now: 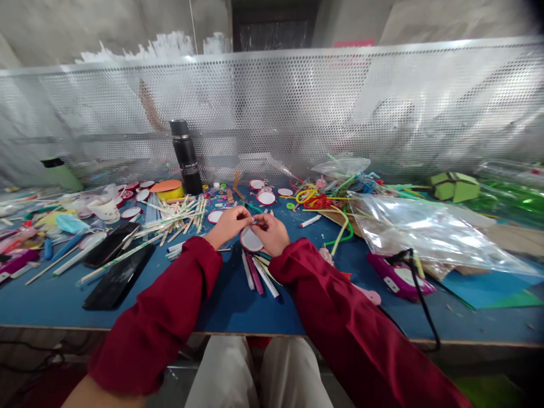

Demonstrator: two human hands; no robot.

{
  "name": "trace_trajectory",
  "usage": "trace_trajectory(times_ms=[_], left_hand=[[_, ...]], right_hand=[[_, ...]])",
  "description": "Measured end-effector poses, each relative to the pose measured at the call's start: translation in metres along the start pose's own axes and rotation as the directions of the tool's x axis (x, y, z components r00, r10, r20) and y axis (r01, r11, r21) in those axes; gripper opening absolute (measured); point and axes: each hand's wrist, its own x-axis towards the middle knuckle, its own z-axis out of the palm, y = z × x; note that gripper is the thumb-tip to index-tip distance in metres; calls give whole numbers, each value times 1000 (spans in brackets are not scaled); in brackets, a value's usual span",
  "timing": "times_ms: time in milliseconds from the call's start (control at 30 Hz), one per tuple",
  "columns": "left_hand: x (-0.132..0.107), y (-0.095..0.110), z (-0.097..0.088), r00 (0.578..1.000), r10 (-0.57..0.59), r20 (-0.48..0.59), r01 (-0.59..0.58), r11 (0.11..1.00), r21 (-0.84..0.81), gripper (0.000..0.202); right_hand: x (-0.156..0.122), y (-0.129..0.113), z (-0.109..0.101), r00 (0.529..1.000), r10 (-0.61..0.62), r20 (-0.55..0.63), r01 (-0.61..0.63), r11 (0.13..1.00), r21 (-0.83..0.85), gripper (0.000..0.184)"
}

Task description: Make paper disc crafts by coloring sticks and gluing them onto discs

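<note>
Piece: small and red, being held just above the table near its middle, between the two hands. It is being pinched from 9 o'clock by the left hand and from 3 o'clock by the right hand. Thumb and forefinger of each hand are being pressed together on it, and the remaining fingers are being kept curled in. Its shape cannot be told, since it is mostly being hidden by the fingertips.

Handling, judged: the piece is being taken as very light and probably pliable, easily crushed or dropped. It is best gripped at its two ends, by fingertips only and with slight pressure.

Disc: white face, red rim, flat. It is lying on the table at 6 o'clock of the piece and is being partly covered by the right hand. Contact cannot be told. It is judged light, thin and stiff, awkward to lift off a flat top, and best taken by the rim.

Surroundings, read from the hands:
- Markers are lying at 6 o'clock, just below the disc.
- A flask is standing upright at 11 o'clock.
- Sticks are lying scattered at 10 o'clock.
- A phone is lying at 9 o'clock.
- A clear bag is lying at 3 o'clock, well apart.
</note>
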Motion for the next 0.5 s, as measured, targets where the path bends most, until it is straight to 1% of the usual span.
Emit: trace_trajectory(times_ms=[67,133,267,367,433,500], left_hand=[[0,1,1,1000,4,-2,-4,1000,7,13],[-1,2,2,1000,-25,0,25,999,-22,16],[-4,9,3,992,-124,23,126,980,-152,29],[-7,16,4,979,-189,79,203,946,-251,35],[-9,20,4,961,-242,135,274,904,-327,40],[-10,22,2,943,-283,178,332,857,-395,44]], right_hand=[[-1,-2,0,998,63,25,-64,996,59,20],[-2,-3,0,993,110,31,-113,987,116,18],[-3,-5,1,984,179,-12,-174,969,177,15],[-4,-9,0,975,215,-47,-200,956,216,13],[-5,-12,0,955,294,-35,-273,919,285,13],[-6,-15,-1,920,391,15,-367,852,374,15]])
